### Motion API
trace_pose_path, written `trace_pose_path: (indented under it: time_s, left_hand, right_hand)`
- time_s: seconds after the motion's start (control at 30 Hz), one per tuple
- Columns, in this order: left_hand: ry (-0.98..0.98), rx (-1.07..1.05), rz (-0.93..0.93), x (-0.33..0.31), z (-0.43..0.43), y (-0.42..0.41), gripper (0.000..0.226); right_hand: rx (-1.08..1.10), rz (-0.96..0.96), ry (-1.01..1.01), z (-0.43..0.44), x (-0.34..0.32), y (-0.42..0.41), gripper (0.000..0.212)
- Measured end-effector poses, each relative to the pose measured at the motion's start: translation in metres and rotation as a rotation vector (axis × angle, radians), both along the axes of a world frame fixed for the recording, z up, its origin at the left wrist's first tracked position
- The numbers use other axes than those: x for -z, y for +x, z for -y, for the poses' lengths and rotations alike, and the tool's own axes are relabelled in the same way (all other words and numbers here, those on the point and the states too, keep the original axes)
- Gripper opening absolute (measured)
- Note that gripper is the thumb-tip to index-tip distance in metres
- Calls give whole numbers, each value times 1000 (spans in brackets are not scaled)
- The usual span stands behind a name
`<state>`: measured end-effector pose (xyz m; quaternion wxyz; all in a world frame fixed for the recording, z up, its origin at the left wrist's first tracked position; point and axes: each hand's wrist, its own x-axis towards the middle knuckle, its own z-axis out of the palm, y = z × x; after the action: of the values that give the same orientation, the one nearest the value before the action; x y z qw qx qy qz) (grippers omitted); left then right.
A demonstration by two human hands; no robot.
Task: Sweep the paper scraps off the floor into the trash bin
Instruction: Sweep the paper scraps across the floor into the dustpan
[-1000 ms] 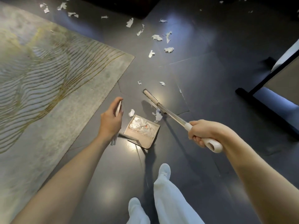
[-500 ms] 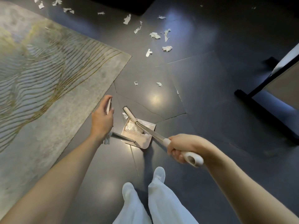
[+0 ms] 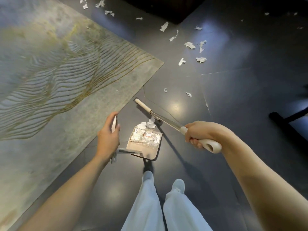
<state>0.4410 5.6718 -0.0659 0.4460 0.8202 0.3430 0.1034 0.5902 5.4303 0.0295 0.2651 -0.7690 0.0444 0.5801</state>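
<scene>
My left hand (image 3: pixel 108 137) grips the upright handle of a beige dustpan (image 3: pixel 150 151) that sits on the dark floor just ahead of my feet. White paper scraps fill its tray, and a crumpled scrap (image 3: pixel 150 125) lies at its mouth. My right hand (image 3: pixel 198 135) grips the cream handle of a long broom (image 3: pixel 160 116). The broom head rests on the floor just beyond the pan, near the rug corner. Several loose scraps (image 3: pixel 190 45) lie farther off on the floor. No trash bin is in view.
A large patterned rug (image 3: pixel 55 77) covers the floor to the left. A dark piece of furniture (image 3: pixel 166 9) stands at the top, and a black furniture leg (image 3: pixel 283 120) lies at the right. My feet and white trousers (image 3: pixel 160 202) are below the pan.
The broom swept scraps back into the pan, then its head swung out again beyond the pan's mouth. My feet shifted and the view moved forward.
</scene>
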Motion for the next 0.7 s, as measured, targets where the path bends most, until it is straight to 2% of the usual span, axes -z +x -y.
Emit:
trace_pose_path:
  time_s: [0.2,0.43,0.6,0.7]
  left_hand:
    - [32,-10,-55,-1,-59,-26,48]
    - [19,-45,-75,5,-95,-56,54]
    - [-5,-74,-55,15,-109,-48,50]
    - [-40,-52,-16,17,-104,-32,47]
  right_hand:
    - [-185,73,-92,-60,41,3,30]
    - [-369,50,-123,-98,55,-32,32]
    - [-363,-14,-96,-107,50,-71,22]
    - [-344,-33,-30,-103,39,-86,25]
